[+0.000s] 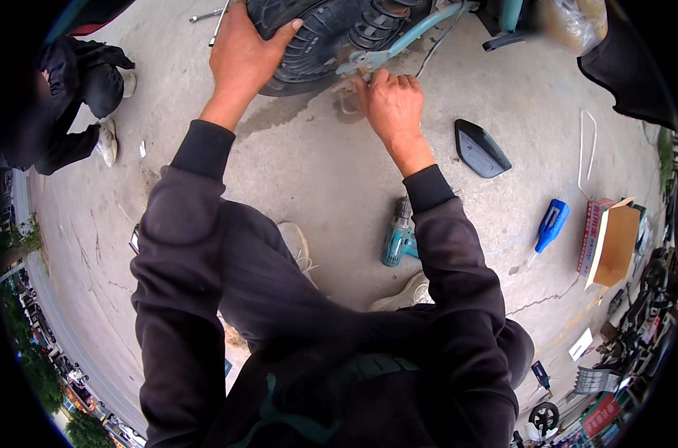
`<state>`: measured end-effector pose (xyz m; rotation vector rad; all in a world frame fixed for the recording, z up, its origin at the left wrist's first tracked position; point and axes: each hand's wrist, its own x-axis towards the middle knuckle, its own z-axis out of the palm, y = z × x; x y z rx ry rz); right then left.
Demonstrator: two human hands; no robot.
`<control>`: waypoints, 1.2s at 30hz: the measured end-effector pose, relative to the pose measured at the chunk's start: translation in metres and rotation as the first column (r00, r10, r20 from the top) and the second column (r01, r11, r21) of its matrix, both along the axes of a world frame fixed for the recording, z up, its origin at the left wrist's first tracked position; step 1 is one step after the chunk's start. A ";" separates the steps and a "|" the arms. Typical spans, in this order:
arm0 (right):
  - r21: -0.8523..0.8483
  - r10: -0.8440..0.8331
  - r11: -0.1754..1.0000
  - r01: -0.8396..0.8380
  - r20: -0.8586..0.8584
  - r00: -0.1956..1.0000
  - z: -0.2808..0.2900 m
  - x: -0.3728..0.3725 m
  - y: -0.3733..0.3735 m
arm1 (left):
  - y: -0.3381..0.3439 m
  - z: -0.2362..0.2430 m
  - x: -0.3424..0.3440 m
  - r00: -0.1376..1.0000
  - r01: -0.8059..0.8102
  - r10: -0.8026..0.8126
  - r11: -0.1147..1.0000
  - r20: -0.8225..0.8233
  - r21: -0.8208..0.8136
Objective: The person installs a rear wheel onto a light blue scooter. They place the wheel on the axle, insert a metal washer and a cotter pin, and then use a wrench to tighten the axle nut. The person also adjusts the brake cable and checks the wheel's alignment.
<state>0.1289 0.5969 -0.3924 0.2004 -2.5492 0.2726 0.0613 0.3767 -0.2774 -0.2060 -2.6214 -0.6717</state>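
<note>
black tyre [309,66], top centre, beside teal bar [425,30]. left hand [243,58]: on the tyre, grip spread, thumb apart. right hand [393,104]: at the bar's near end, fingers curled; not discernible whether its grip clamps anything.

This place seems to be an outdoor yard for vehicle repair, near a road [78,362]. The ground [316,179] is bare concrete, with cracks and dark stains. At the top of the frame there is 1 black tyre [305,66] with a coil spring [380,30] beside it. 1 teal drill [393,244] and 1 blue-handled tool [552,222] lie directly on the concrete. Many mixed items [641,317] crowd the right edge; green trees [89,429] appear at lower left.
</note>
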 end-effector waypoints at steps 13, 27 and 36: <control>-0.049 0.019 0.999 -0.020 -0.020 1.000 -0.002 -0.003 0.005 | 0.000 0.001 -0.001 0.999 0.036 -0.037 0.999 0.009 0.019; -0.003 -0.053 0.999 0.053 0.075 0.996 0.004 0.000 -0.006 | 0.000 0.002 0.001 0.999 0.035 -0.035 0.999 -0.030 0.003; -0.113 0.130 0.989 -0.092 0.397 0.909 0.029 -0.004 0.016 | -0.002 0.002 0.002 1.000 0.011 -0.011 1.000 0.000 0.004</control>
